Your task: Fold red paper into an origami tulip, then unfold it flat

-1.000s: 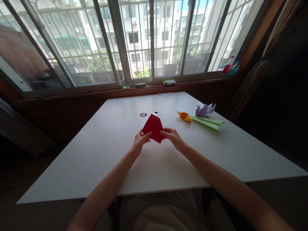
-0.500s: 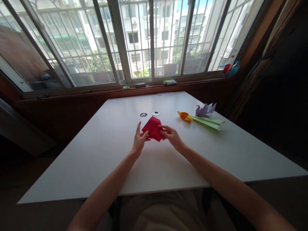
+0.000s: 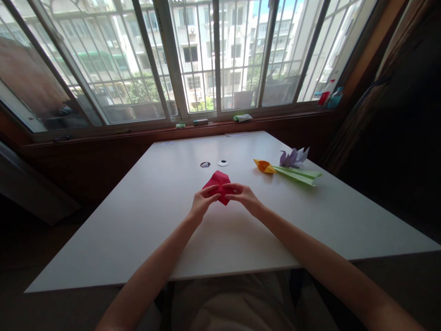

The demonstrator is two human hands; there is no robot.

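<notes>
Red paper (image 3: 217, 177) is held over the middle of the white table (image 3: 138, 230), folded, one corner pointed toward the table's near edge; whether the tabletop is touched can't be told. Paper's left part is gripped by the left hand (image 3: 202, 201), thumb and fingers closed on it; right part is gripped the same way by the right hand (image 3: 245, 195). Fingertips of both hands are brought near each other over the paper, narrow gap between. In the table's far half, two round inserts are set: a dark insert (image 3: 205, 164) on the left, a white insert (image 3: 223, 162) on the right. On the table's right side, a yellow-orange paper boat (image 3: 264, 167) is laid, right tip by the end of a green folded paper (image 3: 296, 175); purple folded paper (image 3: 290, 158) is placed behind the green one, near the table's right edge. At the table's far edge a pale sheet (image 3: 237, 134) is laid. Beyond that edge, a green-and-white packet (image 3: 243, 118) and a grey box (image 3: 200, 122) are lined up on the window sill (image 3: 151, 131)
</notes>
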